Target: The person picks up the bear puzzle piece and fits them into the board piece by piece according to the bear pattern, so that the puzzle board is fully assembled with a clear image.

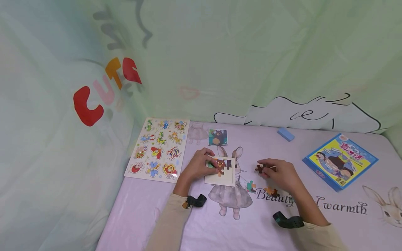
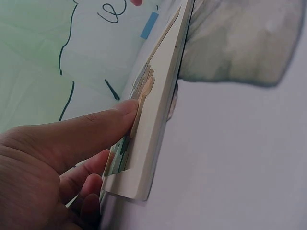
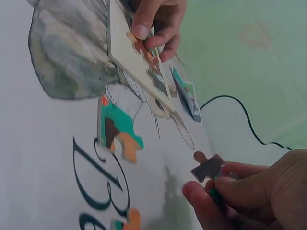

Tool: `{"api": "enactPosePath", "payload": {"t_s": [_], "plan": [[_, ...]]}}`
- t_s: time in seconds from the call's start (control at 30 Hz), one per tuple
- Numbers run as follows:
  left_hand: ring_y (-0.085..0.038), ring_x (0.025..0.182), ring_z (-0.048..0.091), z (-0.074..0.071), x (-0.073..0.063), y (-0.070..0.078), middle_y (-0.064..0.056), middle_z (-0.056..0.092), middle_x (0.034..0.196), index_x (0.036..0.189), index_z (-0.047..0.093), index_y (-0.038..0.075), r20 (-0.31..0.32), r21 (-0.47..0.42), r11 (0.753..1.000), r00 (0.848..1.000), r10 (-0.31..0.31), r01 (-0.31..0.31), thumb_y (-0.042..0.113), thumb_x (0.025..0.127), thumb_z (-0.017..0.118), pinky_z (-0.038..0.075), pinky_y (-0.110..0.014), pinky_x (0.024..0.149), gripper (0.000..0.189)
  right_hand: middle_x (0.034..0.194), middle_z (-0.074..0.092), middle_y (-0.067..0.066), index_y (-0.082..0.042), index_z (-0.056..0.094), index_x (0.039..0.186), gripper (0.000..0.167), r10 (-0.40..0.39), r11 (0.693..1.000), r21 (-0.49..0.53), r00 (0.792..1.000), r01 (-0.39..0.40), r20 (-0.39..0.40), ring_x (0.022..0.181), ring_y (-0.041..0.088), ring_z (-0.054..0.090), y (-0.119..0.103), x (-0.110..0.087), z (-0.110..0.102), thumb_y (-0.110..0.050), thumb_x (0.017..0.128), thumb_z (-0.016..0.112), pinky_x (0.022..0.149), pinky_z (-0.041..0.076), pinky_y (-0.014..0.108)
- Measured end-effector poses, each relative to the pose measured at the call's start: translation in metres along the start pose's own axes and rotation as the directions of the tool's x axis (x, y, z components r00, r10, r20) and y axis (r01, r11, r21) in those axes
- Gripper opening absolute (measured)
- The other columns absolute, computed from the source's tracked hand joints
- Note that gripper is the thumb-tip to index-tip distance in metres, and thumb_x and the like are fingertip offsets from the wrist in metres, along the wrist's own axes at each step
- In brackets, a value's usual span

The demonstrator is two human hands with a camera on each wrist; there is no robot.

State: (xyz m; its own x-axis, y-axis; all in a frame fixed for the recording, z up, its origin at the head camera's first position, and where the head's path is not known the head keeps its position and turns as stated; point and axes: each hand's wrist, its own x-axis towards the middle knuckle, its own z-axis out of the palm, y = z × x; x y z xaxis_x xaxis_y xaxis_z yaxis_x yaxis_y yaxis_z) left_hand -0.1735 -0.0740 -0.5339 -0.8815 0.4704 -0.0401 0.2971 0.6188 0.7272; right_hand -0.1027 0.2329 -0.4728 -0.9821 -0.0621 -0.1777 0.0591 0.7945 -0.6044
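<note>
A square wooden puzzle board (image 1: 220, 180) lies in front of me, with a brown bear picture partly filled in and bare wood at its right. My left hand (image 1: 198, 165) grips the board's left side, its thumb (image 2: 91, 136) on the fitted pieces and its other fingers at the far edge. Right of the board, my right hand (image 1: 282, 173) pinches a brown jigsaw piece (image 3: 208, 167) above the cloth. Something green also shows between those fingers. Two loose spots of jigsaw pieces lie nearby: a green and orange piece (image 3: 117, 129) and orange-brown pieces (image 1: 272, 191).
Behind the board lies a bear picture card (image 1: 217, 137). An insect peg puzzle (image 1: 161, 150) is at the left. Toward the right are a blue block (image 1: 285, 134) and a blue-yellow box (image 1: 340, 161). A pale green curtain (image 1: 220, 62) hangs along the back.
</note>
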Motion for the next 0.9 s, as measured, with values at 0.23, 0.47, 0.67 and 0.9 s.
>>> {"api": "enactPosePath", "payload": {"t_s": [0.23,0.47,0.67,0.9], "plan": [[-0.024,0.125,0.046,0.0,0.0,0.0,-0.001,0.058,0.13,0.087,0.081,0.019,-0.002,0.006,1.0,1.0,0.004,-0.004,0.024,0.08,0.087,0.039,-0.042,0.109,0.01,0.096,0.073,0.01,-0.007,0.07,0.112,0.02,0.004,0.999,0.032,0.999,-0.003,-0.034,0.086,0.024,0.062,-0.014,0.005,0.014,-0.014,0.094,0.073,0.07,0.05,0.031],[-0.025,0.125,0.047,0.0,0.0,0.0,-0.001,0.058,0.13,0.087,0.081,0.019,-0.006,0.003,1.0,1.0,0.003,-0.003,0.024,0.08,0.087,0.039,-0.043,0.109,0.01,0.099,0.074,0.009,-0.007,0.073,0.112,0.017,-0.019,0.998,0.058,0.998,0.022,-0.056,0.091,0.026,0.068,-0.024,0.007,0.029,-0.013,0.096,0.068,0.076,0.055,0.041],[-0.025,0.124,0.048,0.0,0.0,0.0,-0.002,0.059,0.129,0.088,0.081,0.018,-0.007,-0.002,1.0,1.0,0.008,-0.008,0.024,0.08,0.087,0.04,-0.043,0.108,0.012,0.094,0.073,0.008,-0.006,0.072,0.111,0.017,-0.026,0.996,0.086,0.998,0.03,-0.05,0.082,0.02,0.065,-0.032,0.009,0.039,-0.012,0.096,0.068,0.067,0.051,0.03],[-0.025,0.124,0.048,0.0,-0.001,-0.001,-0.002,0.059,0.13,0.089,0.081,0.019,-0.005,-0.013,1.0,1.0,0.011,-0.011,0.025,0.081,0.087,0.041,-0.042,0.106,0.011,0.089,0.072,0.008,-0.004,0.071,0.109,0.018,-0.018,0.995,0.102,0.998,0.024,-0.063,0.076,0.018,0.063,-0.04,0.013,0.049,-0.014,0.093,0.072,0.063,0.05,0.029]]}}
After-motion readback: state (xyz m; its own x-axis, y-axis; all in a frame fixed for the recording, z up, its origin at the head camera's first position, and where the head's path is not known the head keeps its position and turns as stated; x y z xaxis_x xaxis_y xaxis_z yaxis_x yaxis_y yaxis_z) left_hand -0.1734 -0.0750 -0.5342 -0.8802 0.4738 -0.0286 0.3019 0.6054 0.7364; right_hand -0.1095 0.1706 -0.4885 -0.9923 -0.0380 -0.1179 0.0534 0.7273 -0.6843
